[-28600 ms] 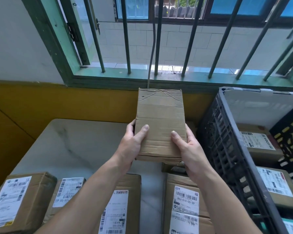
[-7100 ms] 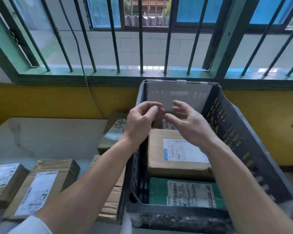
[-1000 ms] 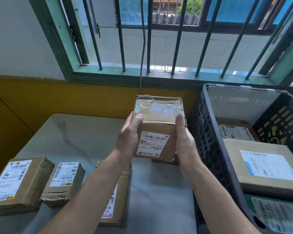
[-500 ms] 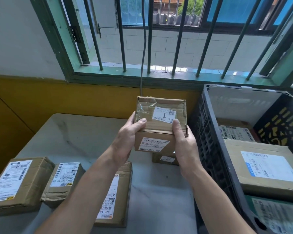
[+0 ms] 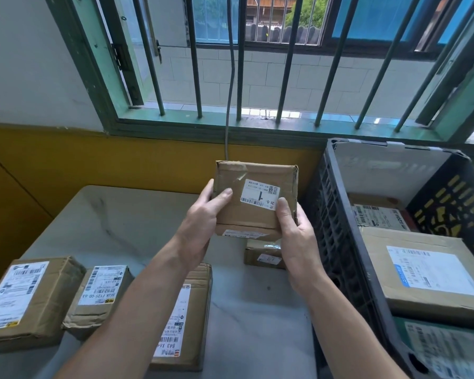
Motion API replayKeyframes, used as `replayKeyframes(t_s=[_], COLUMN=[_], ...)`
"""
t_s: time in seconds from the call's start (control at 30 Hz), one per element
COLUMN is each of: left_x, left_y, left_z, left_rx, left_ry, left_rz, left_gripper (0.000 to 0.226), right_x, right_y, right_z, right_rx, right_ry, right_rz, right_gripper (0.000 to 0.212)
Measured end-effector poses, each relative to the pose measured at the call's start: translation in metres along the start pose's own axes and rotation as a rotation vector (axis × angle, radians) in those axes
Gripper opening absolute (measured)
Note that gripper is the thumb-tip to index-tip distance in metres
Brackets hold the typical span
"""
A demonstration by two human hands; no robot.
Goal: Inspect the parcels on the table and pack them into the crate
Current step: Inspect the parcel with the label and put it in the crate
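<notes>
Green-framed window [image 5: 260, 77] w/ vertical bars [image 5: 194, 64], daylight coming thru. Left of window: white wall [image 5: 30, 64]. Below window: yellow wall band [image 5: 107, 160], then grey marbled table [image 5: 126, 222]. Grey cable [image 5: 228, 105] hangs across window, past sill.

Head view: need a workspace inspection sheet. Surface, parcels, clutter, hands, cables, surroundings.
Surface: grey marbled table, carrying the loose parcels.
Job's things: small brown cardboard parcel held above the table, white label facing up; four brown labelled parcels lie on the table; dark slatted plastic crate at right holds at least three packed parcels.
Clutter: nothing seen.
Hands: left hand and right hand both grip the held parcel's sides.
Cables: grey cable hangs from the window down behind the table.
Surroundings: green-framed barred window, yellow wall.
</notes>
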State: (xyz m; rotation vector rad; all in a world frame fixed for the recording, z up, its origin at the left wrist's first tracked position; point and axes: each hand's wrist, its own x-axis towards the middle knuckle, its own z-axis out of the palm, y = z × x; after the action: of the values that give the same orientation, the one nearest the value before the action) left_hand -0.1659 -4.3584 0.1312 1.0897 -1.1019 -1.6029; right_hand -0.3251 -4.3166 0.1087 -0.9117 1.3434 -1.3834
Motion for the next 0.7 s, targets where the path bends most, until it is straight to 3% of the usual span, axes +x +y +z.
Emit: replayKeyframes(t_s=[0.13, 0.3, 0.5, 0.6, 0.7], left_x=[-0.0012, -0.0064, -0.0059, -0.0048, -0.0067], left_y=[0.0002, -0.0053, 0.0004, -0.0028, -0.0076], left_z=[0.0006, 0.0057, 0.0087, 0.0086, 0.0103], left_rx=[0.02, 0.059, 0.085, 0.062, 0.093], left_ry=[0.032, 0.016, 0.1, 0.143, 0.135], left_rz=[0.019, 0.073, 0.074, 0.107, 0.119], left_gripper=[0.054, 0.045, 0.041, 0.029, 0.036], right_x=[-0.0004, 0.0038, -0.0011, -0.0002, 0.0023], right_y=[0.0009, -0.0042, 0.002, 0.001, -0.0031], right_z=[-0.0004, -0.0025, 0.0035, 0.0024, 0.0007], right_rx=[0.032, 0.07, -0.013, -0.013, -0.008], right_ry=[-0.054, -0.025, -0.016, -0.025, -0.019], right_rz=[0.03, 0.01, -0.033, -0.04, -0.041], right_gripper=[0.059, 0.046, 0.066, 0.06, 0.056])
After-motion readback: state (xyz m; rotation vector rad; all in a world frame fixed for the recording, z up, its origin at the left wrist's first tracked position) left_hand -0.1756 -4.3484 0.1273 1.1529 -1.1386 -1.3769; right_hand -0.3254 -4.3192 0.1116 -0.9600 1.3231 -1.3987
